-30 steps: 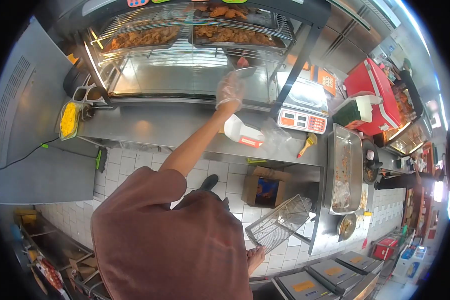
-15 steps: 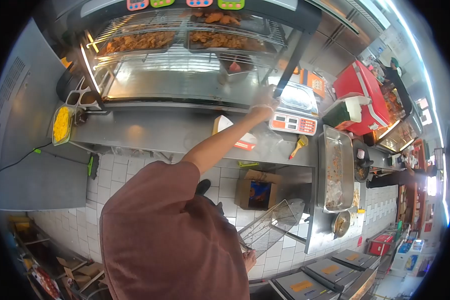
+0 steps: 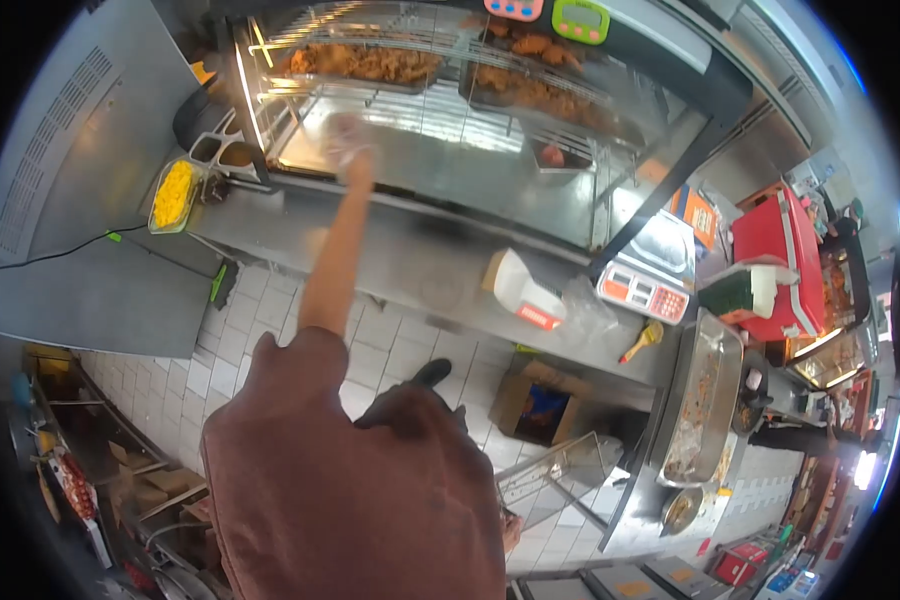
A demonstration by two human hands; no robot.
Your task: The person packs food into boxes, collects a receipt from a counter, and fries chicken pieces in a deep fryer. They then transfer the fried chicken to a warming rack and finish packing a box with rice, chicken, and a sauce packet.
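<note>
My left hand [image 3: 348, 145], in a thin clear plastic glove, reaches out over the front of the heated display case [image 3: 450, 190]. Motion blurs its fingers, so I cannot tell whether it is open or closed. Fried chicken lies in trays on the rack above, one tray [image 3: 365, 66] just beyond the hand. Low beside my body, my right hand [image 3: 512, 532] is mostly hidden by the brown shirt and is closed at the handle end of a wire fry basket [image 3: 555, 480]. The basket slants out over the tiled floor.
On the steel counter [image 3: 400, 265] are an opened paper box [image 3: 520, 290], a brush [image 3: 642, 340] and a scale [image 3: 645, 290]. A container of yellow food [image 3: 173, 195] stands left. Right are a long steel pan [image 3: 705, 400] and a red cooler [image 3: 780, 260]. A cardboard box [image 3: 540, 400] sits below.
My left hand has swung left from beside the scale to the left part of the display case. The view has shifted left. My right hand stays low with the fry basket.
</note>
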